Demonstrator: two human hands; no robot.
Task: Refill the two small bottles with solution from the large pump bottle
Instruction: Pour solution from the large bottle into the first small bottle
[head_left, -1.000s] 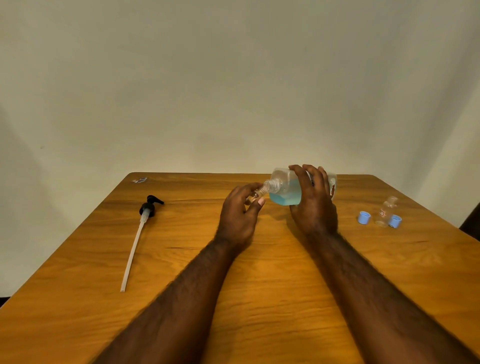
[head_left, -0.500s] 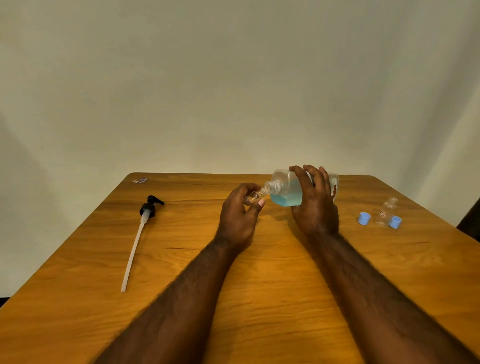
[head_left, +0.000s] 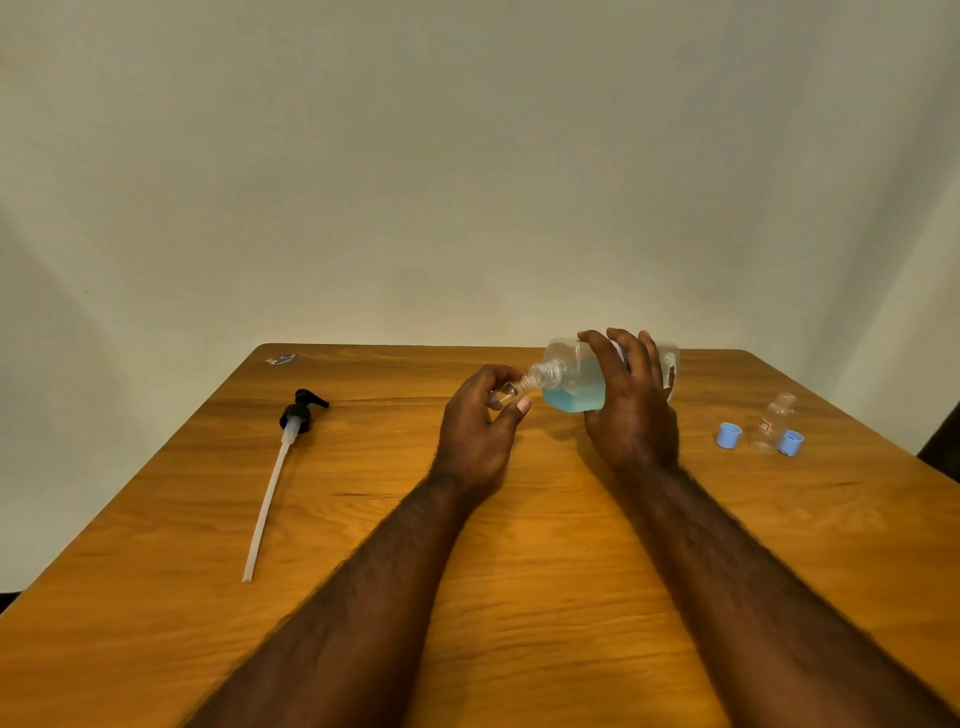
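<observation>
The clear large bottle (head_left: 574, 382), tipped on its side with blue solution pooled low, touches its threaded neck to a small clear bottle (head_left: 505, 393), while another small bottle (head_left: 771, 423) stands uncapped at the right.

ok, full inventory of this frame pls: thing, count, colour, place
large bottle: 1, clear with blue liquid, tipped on its side above the table centre, neck pointing left, in the right hand's grip
small bottle in hand: 1, clear, at the large bottle's neck, in the left hand's grip, mostly hidden
small bottle on table: 1, clear, uncapped, right side
caps: 2, light blue, either side of that bottle
pump head with tube: 1, black head, white tube, lying on the left side
scrap: 1, whitish, far left corner, too small to identify
table: 1, wood
left hand: 1, centre
right hand: 1, right of centre
</observation>
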